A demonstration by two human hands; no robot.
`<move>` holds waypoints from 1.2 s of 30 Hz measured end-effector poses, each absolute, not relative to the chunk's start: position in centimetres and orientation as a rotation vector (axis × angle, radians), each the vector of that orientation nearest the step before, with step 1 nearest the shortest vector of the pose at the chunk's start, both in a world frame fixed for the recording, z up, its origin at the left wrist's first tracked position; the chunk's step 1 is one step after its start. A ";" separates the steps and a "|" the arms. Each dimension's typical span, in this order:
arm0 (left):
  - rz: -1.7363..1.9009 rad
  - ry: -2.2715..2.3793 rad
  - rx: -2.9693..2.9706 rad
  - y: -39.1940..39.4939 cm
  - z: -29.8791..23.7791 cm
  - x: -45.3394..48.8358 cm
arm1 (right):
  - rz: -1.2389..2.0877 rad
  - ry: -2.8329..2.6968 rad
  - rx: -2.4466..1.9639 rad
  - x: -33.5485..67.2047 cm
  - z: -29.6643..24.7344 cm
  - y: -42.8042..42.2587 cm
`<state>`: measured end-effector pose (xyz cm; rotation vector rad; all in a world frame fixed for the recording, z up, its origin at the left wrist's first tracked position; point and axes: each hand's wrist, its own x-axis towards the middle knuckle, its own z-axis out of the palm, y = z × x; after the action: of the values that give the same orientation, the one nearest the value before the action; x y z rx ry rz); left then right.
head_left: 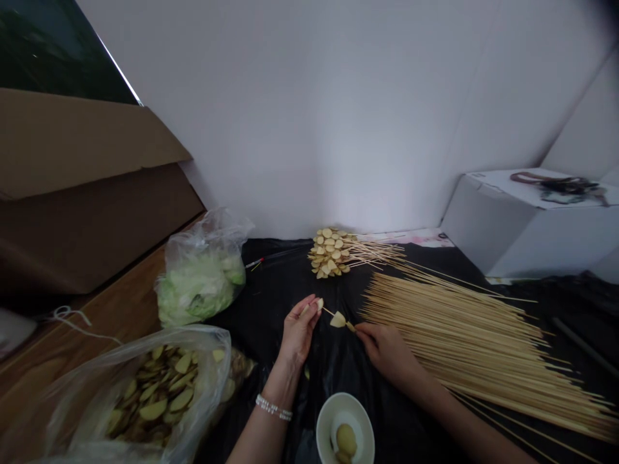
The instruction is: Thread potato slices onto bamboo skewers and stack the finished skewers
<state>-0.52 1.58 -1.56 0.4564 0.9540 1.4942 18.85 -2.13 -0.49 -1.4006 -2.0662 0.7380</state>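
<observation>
My left hand (298, 327), fingers pinched together, holds a pale potato slice (320, 304) at the far end of a thin wooden skewer (329, 312). In my right hand (387, 348) the fingers are closed on the same skewer, beside the slices threaded on it. One threaded slice (338, 319) faces up, and another sits edge-on close to my right fingertips. Below my hands stands a white bowl (370, 433) with a few potato pieces (346, 439) in it. Loose slices (162, 393) fill an opened clear plastic bag (220, 335) left of my left forearm.
A bundle of loaded skewers (331, 251) lies at the back by the wall. Many bare skewers (464, 335) spread across the right. A bag of pale green leaves (200, 283) stands left, near a cardboard box (87, 212). A white box (503, 219) is at back right.
</observation>
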 end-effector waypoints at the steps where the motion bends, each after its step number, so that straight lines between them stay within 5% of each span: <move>1: 1.489 0.962 0.471 1.6 -1.6 -0.5 | 0.734 -2.069 -1.404 18.8 -0.5 -2.2; 36: 1.417 0.841 0.370 1.9 -1.6 -1.1 | 0.634 -2.072 -1.379 19.5 0.3 -1.9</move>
<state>-1.08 1.89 -1.57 0.3699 0.8407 1.4170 19.53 -1.93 0.31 -1.3793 -2.0722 0.6343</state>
